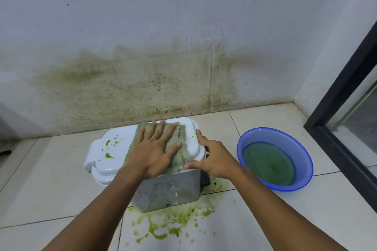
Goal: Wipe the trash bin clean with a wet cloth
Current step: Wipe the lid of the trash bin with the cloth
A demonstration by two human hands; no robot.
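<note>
Head view: squat trash bin (pixel 169 187) on the pale tiled floor (pixel 265 220); speckled grey body, glossy white lid (pixel 122 149) with rounded corners, flecked green at its left. Across the lid's right half, a nubby grey-green cloth (pixel 180 136) with a wavy edge, pressed flat under the left hand (pixel 151 149), fingers (pixel 161 128) straight and spread. Right hand (pixel 212 159) at the lid's right rim, fingers curled over the edge, thumb on the near corner. To the right, apart, a round translucent blue basin (pixel 302 149) of murky green water. In front, green splatter (pixel 173 224) on the tiles. Far wall (pixel 142 87) streaked brown-green; black door frame (pixel 342 96) far right
</note>
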